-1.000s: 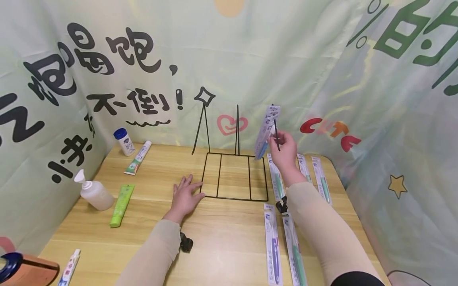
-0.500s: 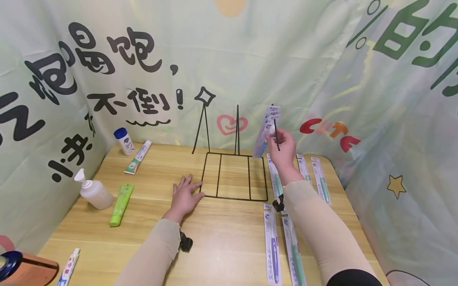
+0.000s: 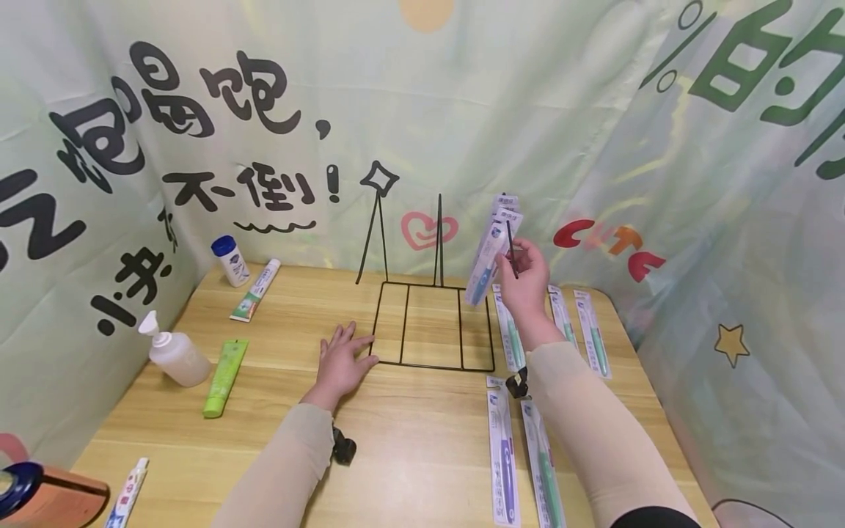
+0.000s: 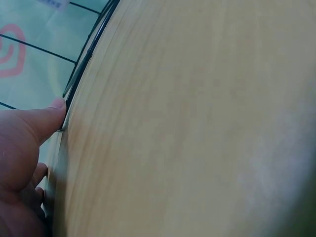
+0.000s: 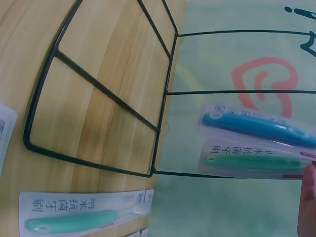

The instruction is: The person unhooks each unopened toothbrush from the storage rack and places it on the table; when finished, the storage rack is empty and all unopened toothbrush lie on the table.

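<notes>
A: Right hand status?
B: Pinching blue toothbrush pack by its edge. Pack sits just left of the hand, tilted, top at right prong of the rack (green pack just beside it).
A: Left hand?
B: Spread wide, touching the rack's left base edge.

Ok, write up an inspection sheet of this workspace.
Surface: wood-grain table.
Job's things: black wire rack on the table; packed blue toothbrush at its right-hand rod, more behind; at least five other packs lying at right.
Clutter: pump bottle, green tube, blue-capped bottle, two other tubes and orange container, all at left.
Left hand: fingers spread, touching the rack's left edge.
Right hand: holds the packed blue toothbrush.
Cables: nothing clearly seen.
Surroundings: printed curtain behind and at both sides.
</notes>
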`<state>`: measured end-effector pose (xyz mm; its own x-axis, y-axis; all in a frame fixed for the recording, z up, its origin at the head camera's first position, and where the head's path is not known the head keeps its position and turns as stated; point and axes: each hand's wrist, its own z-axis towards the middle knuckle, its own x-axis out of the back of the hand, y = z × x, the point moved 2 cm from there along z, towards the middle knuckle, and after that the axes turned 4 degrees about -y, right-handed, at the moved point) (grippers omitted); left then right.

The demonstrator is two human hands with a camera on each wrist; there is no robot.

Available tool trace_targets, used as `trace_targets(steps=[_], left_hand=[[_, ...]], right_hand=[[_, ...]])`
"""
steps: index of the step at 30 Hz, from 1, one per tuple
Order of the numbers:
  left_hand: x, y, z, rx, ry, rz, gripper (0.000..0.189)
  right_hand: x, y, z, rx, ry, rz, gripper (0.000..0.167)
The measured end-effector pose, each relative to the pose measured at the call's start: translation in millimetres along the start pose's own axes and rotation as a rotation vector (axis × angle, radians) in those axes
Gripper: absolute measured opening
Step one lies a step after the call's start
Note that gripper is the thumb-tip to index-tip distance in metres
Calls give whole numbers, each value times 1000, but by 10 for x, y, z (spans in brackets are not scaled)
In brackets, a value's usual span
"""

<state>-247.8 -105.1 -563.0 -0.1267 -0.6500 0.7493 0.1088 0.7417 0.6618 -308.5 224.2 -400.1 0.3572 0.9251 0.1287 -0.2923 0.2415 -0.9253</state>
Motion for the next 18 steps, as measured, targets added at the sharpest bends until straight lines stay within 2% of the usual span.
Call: trace_targets(steps=[4, 10, 15, 18], left_hand=[[6, 16, -1, -9, 12, 1, 50], [-1, 35, -6, -12, 16, 9, 51], [-4, 32, -12, -14, 11, 3, 51], [1, 21, -12, -13, 5, 7, 51]], right_hand=[[56, -20, -52, 53, 22, 14, 32], [230, -39, -169, 91, 25, 31, 32], [511, -47, -341, 159, 1, 26, 34], [736, -94, -479, 195, -35, 59, 34]])
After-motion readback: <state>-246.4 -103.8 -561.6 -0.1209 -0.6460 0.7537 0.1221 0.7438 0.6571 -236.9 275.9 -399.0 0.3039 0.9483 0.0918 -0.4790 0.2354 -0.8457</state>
